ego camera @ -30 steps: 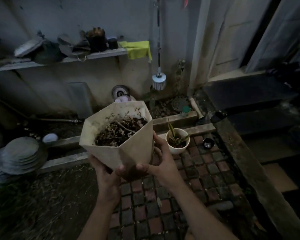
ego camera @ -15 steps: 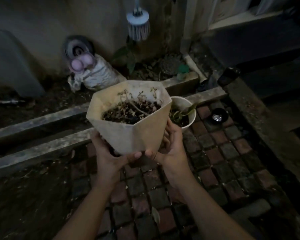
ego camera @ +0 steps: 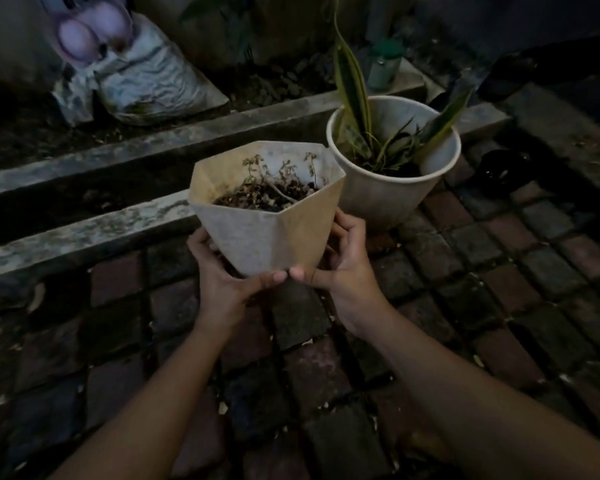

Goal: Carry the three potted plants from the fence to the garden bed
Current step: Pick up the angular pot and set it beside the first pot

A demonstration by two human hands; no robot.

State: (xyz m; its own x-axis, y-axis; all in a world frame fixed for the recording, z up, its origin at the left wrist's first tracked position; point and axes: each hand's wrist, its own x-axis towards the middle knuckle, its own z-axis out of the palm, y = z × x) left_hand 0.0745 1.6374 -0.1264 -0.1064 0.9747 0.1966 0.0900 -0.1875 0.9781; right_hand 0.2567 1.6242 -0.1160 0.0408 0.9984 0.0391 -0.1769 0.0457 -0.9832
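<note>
I hold a beige faceted pot (ego camera: 267,233) with dry soil and a withered twiggy plant, low over the brick paving. My left hand (ego camera: 222,278) cups its left side and base. My right hand (ego camera: 343,268) grips its right side, and the two thumbs nearly meet under the front. Just behind and to the right stands a round white pot (ego camera: 388,199) with long striped green leaves, resting on the bricks against the concrete curb (ego camera: 84,226). Whether the beige pot's base touches the ground is hidden by my hands.
Beyond the curb runs a dark channel, then a second concrete edge (ego camera: 146,147) and a soil bed. A pale wrapped figure (ego camera: 142,84) stands in the bed at the left. A green-capped bottle (ego camera: 383,65) and a small dark dish (ego camera: 499,171) are at the right.
The beige pot has come down from chest height to just above the bricks beside the white pot. My view has dropped and closed in on the curb.
</note>
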